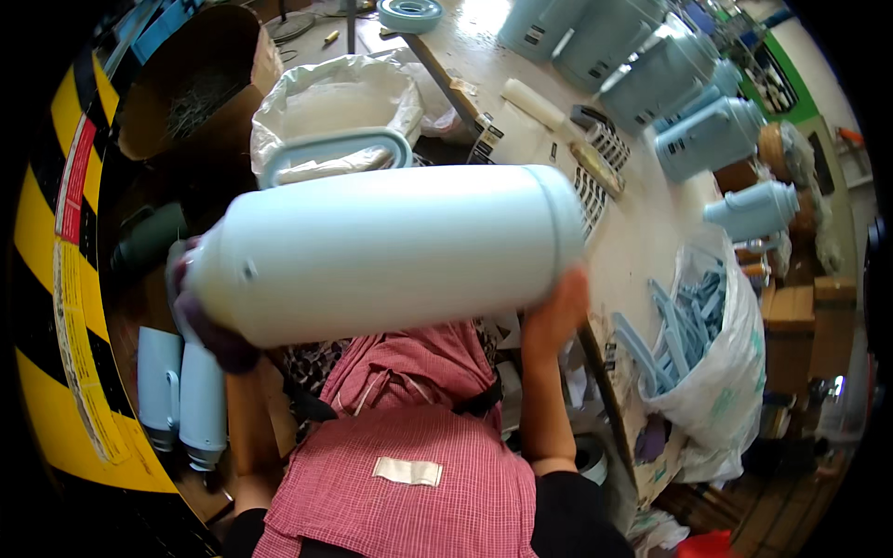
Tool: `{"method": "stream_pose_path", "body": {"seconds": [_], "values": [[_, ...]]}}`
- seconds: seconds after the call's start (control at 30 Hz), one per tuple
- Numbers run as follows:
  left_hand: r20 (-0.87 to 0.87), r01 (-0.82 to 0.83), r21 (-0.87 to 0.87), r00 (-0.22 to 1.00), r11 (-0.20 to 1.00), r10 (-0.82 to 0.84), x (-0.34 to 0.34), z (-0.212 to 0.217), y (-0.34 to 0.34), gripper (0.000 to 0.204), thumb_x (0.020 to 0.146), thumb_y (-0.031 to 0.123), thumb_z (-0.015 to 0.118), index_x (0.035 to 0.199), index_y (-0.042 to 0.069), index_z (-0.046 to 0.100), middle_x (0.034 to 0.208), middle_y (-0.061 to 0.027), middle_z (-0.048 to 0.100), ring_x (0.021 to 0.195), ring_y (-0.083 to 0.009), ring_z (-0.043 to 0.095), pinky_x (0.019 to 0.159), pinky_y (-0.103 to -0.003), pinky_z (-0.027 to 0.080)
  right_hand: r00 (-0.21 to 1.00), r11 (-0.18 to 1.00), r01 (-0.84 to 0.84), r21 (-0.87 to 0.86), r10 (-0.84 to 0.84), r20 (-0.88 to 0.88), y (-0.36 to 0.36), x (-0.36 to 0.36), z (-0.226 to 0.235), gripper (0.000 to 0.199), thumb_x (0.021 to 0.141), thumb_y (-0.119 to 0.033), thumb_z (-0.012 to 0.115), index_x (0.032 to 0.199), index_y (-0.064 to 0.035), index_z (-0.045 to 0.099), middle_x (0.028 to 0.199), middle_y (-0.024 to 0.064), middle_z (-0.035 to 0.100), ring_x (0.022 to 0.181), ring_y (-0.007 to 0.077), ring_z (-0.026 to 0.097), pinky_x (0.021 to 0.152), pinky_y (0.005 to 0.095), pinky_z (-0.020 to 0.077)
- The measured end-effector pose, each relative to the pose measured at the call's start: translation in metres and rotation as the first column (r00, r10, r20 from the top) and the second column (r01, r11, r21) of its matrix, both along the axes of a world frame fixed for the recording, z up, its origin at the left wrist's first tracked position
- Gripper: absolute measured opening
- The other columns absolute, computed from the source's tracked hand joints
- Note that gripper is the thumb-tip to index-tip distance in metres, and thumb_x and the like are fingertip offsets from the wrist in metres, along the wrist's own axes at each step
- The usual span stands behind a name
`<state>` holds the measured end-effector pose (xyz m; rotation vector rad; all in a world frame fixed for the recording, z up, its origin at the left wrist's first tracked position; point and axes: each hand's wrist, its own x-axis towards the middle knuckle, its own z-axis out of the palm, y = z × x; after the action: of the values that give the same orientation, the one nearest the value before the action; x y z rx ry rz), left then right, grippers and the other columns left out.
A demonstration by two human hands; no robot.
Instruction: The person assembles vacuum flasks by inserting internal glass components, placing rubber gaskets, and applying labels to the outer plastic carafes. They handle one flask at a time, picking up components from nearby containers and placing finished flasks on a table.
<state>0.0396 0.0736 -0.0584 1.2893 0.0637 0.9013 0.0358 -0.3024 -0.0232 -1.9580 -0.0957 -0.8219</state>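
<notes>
Both hands, left hand (209,325) and right hand (555,312), hold a pale blue plastic flask body (391,251) sideways, apparently handle-less, while finished blue flasks (712,135) stand on the table (642,232).

Pale blue flask body (391,246), red-checked apron (409,474)

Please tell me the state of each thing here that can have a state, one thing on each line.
Pale blue flask body: held sideways in the air between both hands.
Left hand: gloved, gripping the narrow neck end.
Right hand: bare, pressed on the flat base end.
White bag of blue handles: open, full.
Bag with the loop handle: open.
Flask bodies on the table: lying on their sides.
Two flask bodies on the floor: lying side by side.
</notes>
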Motion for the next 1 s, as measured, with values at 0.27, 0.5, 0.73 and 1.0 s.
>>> {"method": "stream_pose_path", "body": {"seconds": [0.27,0.5,0.73,1.0], "values": [[0.500,0.241,0.577,0.652,0.780,-0.571,-0.019,0.178,-0.073,0.021,0.081,0.013,0.046,0.063,0.004,0.043,0.051,-0.0068,0.044,0.041,-0.0202,0.041,0.038,-0.035,0.028,0.258,0.562,-0.224,0.796,0.822,-0.508,0.058,0.008,-0.110,0.053,0.108,-0.046,0.047,0.117,0.0012,0.070,0.105,0.0078,0.070,0.100,0.0163,0.063,0.088,0.0347,0.0519],[-0.171,0.550,0.701,0.748,0.455,-0.641,0.034,0.151,-0.009,0.042,0.088,0.034,0.061,0.122,0.009,0.054,0.150,-0.0301,0.043,0.135,-0.0429,0.049,0.109,-0.052,0.045,0.916,0.330,-0.143,-0.933,-0.312,-0.250,-0.204,-0.098,0.070,0.025,0.081,-0.007,0.066,0.104,-0.0094,0.076,0.113,0.0130,0.072,0.107,0.0310,0.067,0.094,0.0464,0.0517],[-0.511,0.621,0.729,0.774,0.288,-0.375,0.045,0.155,-0.009,0.061,0.096,0.044,0.052,0.134,-0.004,0.055,0.153,-0.0235,0.046,0.138,-0.0353,0.049,0.112,-0.047,0.041,0.760,-0.118,-0.572,-0.812,-0.449,-0.470,-0.312,-0.114,0.124,0.007,0.078,-0.014,0.071,0.083,-0.0184,0.073,0.168,0.0009,0.027,0.157,0.0272,0.020,0.122,0.0525,0.0293],[-0.362,0.495,0.809,0.844,0.316,-0.396,0.064,0.144,0.002,0.067,0.102,0.051,0.034,0.134,-0.003,0.058,0.143,-0.0227,0.054,0.124,-0.0344,0.059,0.102,-0.047,0.049,0.798,0.112,-0.401,-0.909,-0.444,-0.407,-0.357,-0.081,0.183,0.028,0.067,0.001,0.078,0.083,-0.0112,0.059,0.163,0.0029,0.038,0.156,0.0297,0.020,0.123,0.0526,0.0281]]}}
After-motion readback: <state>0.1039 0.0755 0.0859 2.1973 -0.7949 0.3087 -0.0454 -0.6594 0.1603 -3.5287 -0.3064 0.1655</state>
